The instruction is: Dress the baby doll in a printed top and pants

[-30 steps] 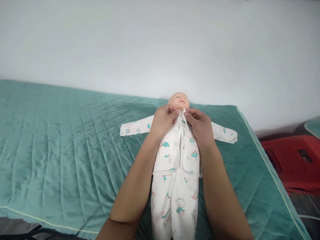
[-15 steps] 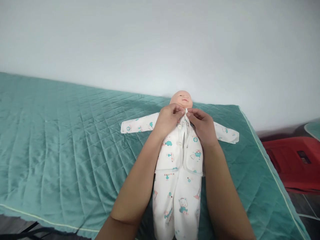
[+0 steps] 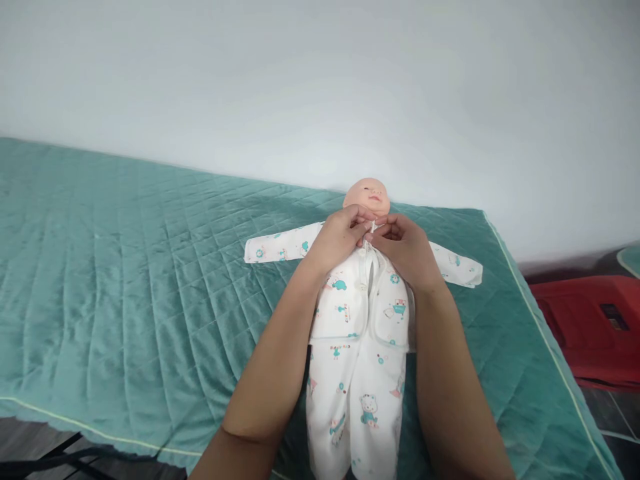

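A baby doll (image 3: 367, 195) lies on its back, its arms spread to both sides. It wears a white baby jacket (image 3: 341, 310) with teal and pink prints, and matching trousers (image 3: 369, 407). At the collar, my left hand (image 3: 344, 235) pinches one front edge of the jacket. My right hand (image 3: 403, 243) pinches the other edge, and the fingertips of both hands meet just under the doll's chin. Below them the two front panels hang slightly apart, with buttons showing along the left panel. The fingers hide the top fastening.
A green quilted cover (image 3: 150, 300) with pale piping spreads under the doll. Behind it rises a plain white wall (image 3: 320, 87). To the right, beyond the cover's edge, stands a red plastic object (image 3: 595, 327). A dark bar (image 3: 75, 460) shows at the bottom left.
My right fingers have closed in further over the collar edge, toward my left fingers. The jacket's top edges sit closer together. The view has shifted slightly.
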The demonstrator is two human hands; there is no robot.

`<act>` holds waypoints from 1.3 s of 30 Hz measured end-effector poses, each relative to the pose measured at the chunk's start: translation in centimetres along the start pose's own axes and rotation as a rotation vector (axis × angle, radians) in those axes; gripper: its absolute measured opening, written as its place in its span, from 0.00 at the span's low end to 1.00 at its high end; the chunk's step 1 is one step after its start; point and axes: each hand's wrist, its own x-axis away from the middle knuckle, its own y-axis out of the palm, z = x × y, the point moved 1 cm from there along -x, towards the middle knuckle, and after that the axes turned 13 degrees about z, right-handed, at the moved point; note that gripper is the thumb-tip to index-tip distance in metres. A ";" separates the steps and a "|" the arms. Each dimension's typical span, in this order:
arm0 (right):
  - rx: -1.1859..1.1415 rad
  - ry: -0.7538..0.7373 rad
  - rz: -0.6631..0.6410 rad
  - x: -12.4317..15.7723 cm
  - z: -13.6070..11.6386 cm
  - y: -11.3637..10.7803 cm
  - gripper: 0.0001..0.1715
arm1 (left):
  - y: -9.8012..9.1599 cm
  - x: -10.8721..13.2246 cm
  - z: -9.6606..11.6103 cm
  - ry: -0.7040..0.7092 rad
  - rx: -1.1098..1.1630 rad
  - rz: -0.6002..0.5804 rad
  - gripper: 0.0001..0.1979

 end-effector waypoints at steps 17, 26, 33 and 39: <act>0.115 -0.033 0.008 0.2 -0.4 0.2 0.18 | 0.2 -0.2 -0.7 -0.042 0.133 0.011 0.11; 0.019 0.024 0.002 0.3 -0.3 -0.2 0.21 | -0.3 -0.2 -0.4 -0.044 0.000 0.032 0.10; 0.025 -0.010 0.014 0.1 0.1 -0.2 0.16 | -0.5 -0.1 0.0 0.177 -0.324 0.056 0.15; 0.114 -0.173 0.141 -0.1 0.7 -0.1 0.09 | -0.9 -0.3 -0.2 0.245 -0.410 0.033 0.15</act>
